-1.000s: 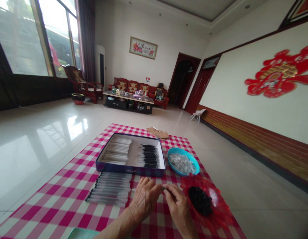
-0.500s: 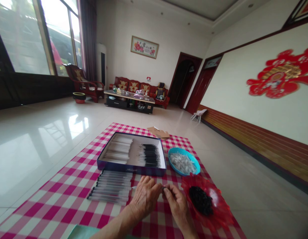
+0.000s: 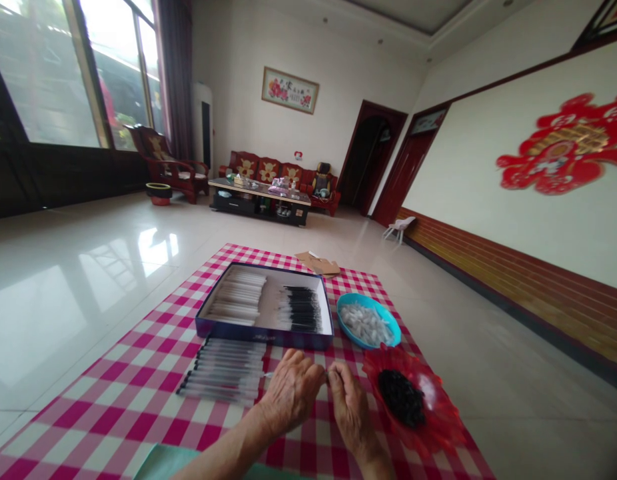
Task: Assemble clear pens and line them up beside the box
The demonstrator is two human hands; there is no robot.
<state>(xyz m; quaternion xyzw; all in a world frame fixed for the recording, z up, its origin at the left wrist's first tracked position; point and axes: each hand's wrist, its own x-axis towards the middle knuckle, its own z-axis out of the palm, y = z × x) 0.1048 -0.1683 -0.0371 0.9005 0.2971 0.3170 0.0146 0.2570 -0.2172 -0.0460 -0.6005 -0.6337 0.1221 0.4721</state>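
Observation:
My left hand (image 3: 291, 390) and my right hand (image 3: 349, 405) meet over the red-and-white checked cloth (image 3: 128, 407), fingers pinched together on a thin pen part whose clear end pokes out to the left. A row of clear pens (image 3: 223, 373) lies just left of my left hand. Behind them stands a dark blue box (image 3: 223, 328) with clear tubes on its left and black-tipped refills on its right. A red dish of small black pieces (image 3: 406, 399) sits right next to my right hand. A blue bowl of small white pieces (image 3: 368, 323) is beyond it.
Brown cardboard pieces (image 3: 318, 265) lie at the cloth's far edge. A shiny tiled floor (image 3: 88, 267) surrounds the cloth. A coffee table (image 3: 258, 200), red sofa and armchair stand far back. A green cloth (image 3: 163, 463) shows at the bottom edge.
Both hands stay pinched together at the same spot; the right hand's fingers have shifted slightly. The view has tilted a little.

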